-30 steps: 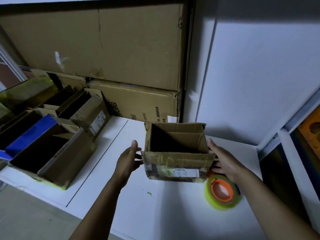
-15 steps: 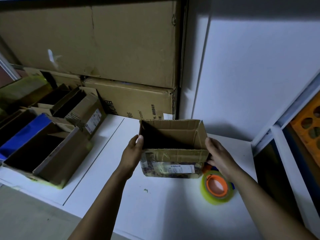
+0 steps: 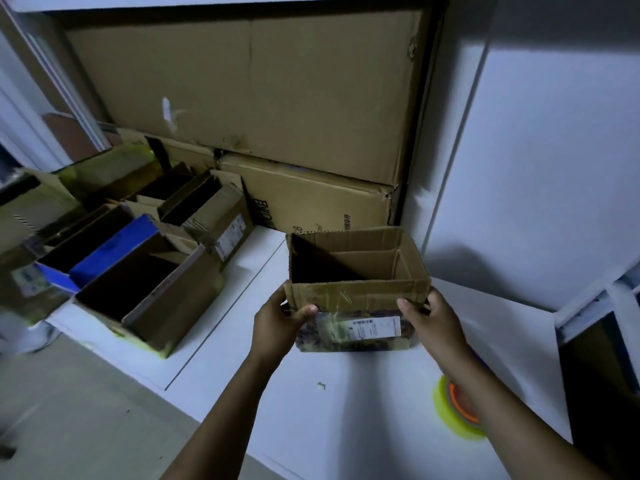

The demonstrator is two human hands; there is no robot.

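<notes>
Both hands hold the open brown box (image 3: 358, 296), left hand (image 3: 278, 323) at 9 o'clock, right hand (image 3: 434, 323) at 3. Yellow tape roll (image 3: 450, 408) sits at 5 o'clock.

Tape roll (image 3: 450, 408): far side hidden behind right forearm (image 3: 502, 407). Label (image 3: 375, 326) on cardboard box (image 3: 356, 296): print too small to read. Left hand (image 3: 277, 323), right hand (image 3: 436, 323): fingers other than thumbs hidden behind box sides. Open boxes (image 3: 138, 271) at left: blurred, outermost cut off by frame edge.
</notes>
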